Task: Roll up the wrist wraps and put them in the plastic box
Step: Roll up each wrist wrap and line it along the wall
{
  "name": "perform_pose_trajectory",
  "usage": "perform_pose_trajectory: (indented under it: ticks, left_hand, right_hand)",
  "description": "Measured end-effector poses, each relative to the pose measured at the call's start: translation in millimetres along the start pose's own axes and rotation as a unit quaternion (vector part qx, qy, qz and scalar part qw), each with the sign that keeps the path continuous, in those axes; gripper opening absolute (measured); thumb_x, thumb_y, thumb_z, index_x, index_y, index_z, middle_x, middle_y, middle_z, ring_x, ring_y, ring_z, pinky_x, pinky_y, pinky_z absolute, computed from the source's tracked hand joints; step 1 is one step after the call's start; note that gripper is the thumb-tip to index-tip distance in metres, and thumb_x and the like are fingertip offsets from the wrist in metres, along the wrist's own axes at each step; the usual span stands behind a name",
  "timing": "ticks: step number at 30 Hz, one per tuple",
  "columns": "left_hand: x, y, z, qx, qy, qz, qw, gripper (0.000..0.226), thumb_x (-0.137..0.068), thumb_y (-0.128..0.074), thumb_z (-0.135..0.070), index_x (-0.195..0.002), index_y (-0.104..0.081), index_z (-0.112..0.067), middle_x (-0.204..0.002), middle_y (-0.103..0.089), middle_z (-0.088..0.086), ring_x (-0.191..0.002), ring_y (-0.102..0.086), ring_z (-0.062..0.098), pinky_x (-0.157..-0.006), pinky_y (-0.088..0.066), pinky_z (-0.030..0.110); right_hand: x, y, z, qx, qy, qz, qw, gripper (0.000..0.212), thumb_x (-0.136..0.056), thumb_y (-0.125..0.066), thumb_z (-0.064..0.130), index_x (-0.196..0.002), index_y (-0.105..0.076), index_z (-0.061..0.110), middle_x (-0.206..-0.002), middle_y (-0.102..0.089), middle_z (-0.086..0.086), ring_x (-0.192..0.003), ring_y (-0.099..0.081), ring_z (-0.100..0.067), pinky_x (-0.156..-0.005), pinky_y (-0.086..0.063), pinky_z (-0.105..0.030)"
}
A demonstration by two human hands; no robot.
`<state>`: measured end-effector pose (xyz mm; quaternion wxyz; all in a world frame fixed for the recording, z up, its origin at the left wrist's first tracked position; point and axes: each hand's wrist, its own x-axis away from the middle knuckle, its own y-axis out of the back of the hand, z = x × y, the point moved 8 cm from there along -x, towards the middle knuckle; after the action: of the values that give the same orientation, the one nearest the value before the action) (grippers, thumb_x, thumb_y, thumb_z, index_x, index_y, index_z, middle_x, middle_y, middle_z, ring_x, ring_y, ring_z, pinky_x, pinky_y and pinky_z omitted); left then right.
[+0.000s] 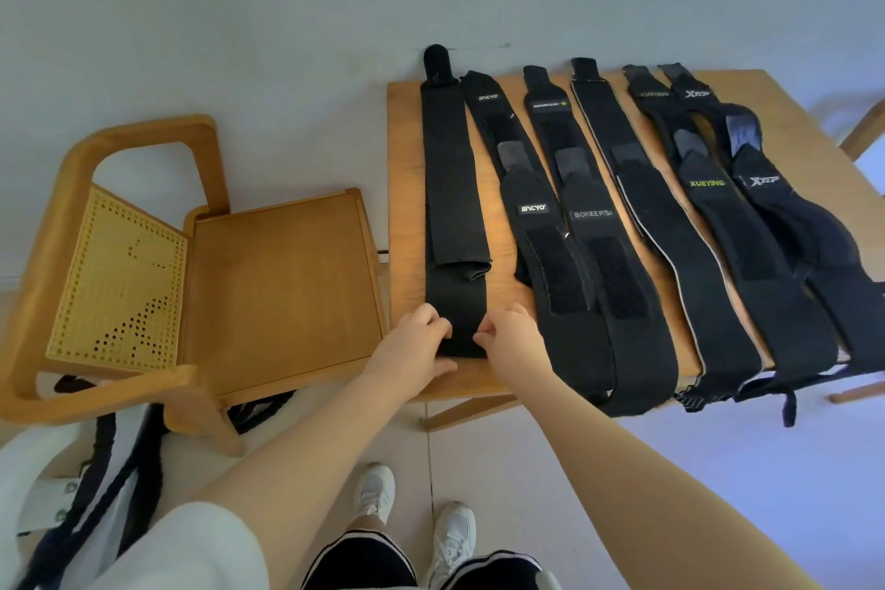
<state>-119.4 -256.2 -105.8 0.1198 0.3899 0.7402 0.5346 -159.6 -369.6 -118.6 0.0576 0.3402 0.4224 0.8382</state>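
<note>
Head view: both hands work the near end of a plain black woven wrist wrap (455, 187) on a light wooden table (407, 206).

Left hand (421, 335) and right hand (510, 333) each pinch the near edge of this long, flat elastic strip, fingers curled onto the fabric from either side; a second layer of it is folded back on top, its loose end curling midway along. It lies leftmost in a row of similar black fabric wrist wraps (622, 230) stretched lengthwise across the table, several bearing fuzzy hook-and-loop patches and printed labels, their near ends hanging over the table edge. Just left of the table stands a wooden chair (282, 292) with a smooth flat seat and a perforated yellow cane back panel.
</note>
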Motion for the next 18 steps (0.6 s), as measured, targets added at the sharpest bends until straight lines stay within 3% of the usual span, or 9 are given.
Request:
perform_pose_trajectory:
  ticks: [3,7,10,12,15,18]
  left_hand:
    - [-5.6,4.1,-0.3,-0.052,-0.029,0.012,0.998,0.036,-0.095,-0.054,-0.029,-0.129,-0.053,-0.018,-0.127,-0.052,-0.001,-0.119,-0.044,0.016,-0.095,-0.044,0.029]
    - [-20.3,8.8,5.2,-0.091,-0.029,0.036,0.995,0.037,-0.099,-0.044,-0.035,-0.131,-0.055,-0.022,-0.124,-0.058,0.001,-0.118,-0.044,0.021,-0.096,-0.041,0.036]
    - [-30.0,8.5,8.6,-0.081,0.015,0.069,0.994,0.036,-0.099,-0.043,-0.035,-0.129,-0.056,-0.021,-0.12,-0.056,0.005,-0.111,-0.049,0.023,-0.088,-0.045,0.035]
    - [-35.9,9.2,10.1,-0.079,0.051,0.083,0.992,0.034,-0.099,-0.045,-0.034,-0.125,-0.056,-0.016,-0.116,-0.056,0.007,-0.101,-0.056,0.023,-0.081,-0.049,0.033]
    - [-40.5,19.4,5.6,-0.094,0.046,0.059,0.993,0.025,-0.098,-0.048,-0.03,-0.116,-0.047,-0.013,-0.105,-0.057,0.007,-0.089,-0.057,0.022,-0.073,-0.048,0.033]
    - [-40.9,26.5,-6.6,-0.139,-0.038,0.014,0.989,0.016,-0.097,-0.047,-0.016,-0.112,-0.052,-0.013,-0.109,-0.051,0.007,-0.1,-0.05,0.024,-0.077,-0.035,0.031]
  right_hand:
    - [-1.3,1.5,3.9,0.028,0.008,0.0,1.0,0.023,-0.098,-0.05,0.023,-0.118,-0.057,0.015,-0.119,-0.049,-0.006,-0.092,-0.051,-0.019,-0.081,-0.048,-0.032]
    - [7.2,6.5,16.0,0.081,0.102,-0.074,0.989,0.023,-0.099,-0.046,0.028,-0.117,-0.057,0.018,-0.115,-0.054,-0.003,-0.098,-0.051,-0.017,-0.081,-0.044,-0.027]
    - [11.1,5.5,23.5,0.18,0.155,-0.093,0.967,0.034,-0.099,-0.045,0.038,-0.127,-0.055,0.022,-0.125,-0.05,0.001,-0.117,-0.045,-0.018,-0.102,-0.032,-0.032]
    - [7.6,7.5,23.0,0.212,0.136,-0.078,0.965,0.034,-0.1,-0.044,0.036,-0.131,-0.052,0.026,-0.128,-0.05,0.001,-0.122,-0.041,-0.02,-0.109,-0.024,-0.036]
    - [-3.3,11.8,23.1,0.163,0.086,-0.053,0.981,0.032,-0.098,-0.049,0.032,-0.129,-0.052,0.025,-0.121,-0.057,0.0,-0.115,-0.049,-0.021,-0.106,-0.027,-0.037]
    - [-15.6,13.9,10.5,-0.039,-0.006,-0.04,0.998,0.023,-0.092,-0.061,0.027,-0.112,-0.054,0.02,-0.107,-0.062,-0.001,-0.096,-0.057,-0.019,-0.089,-0.044,-0.033]
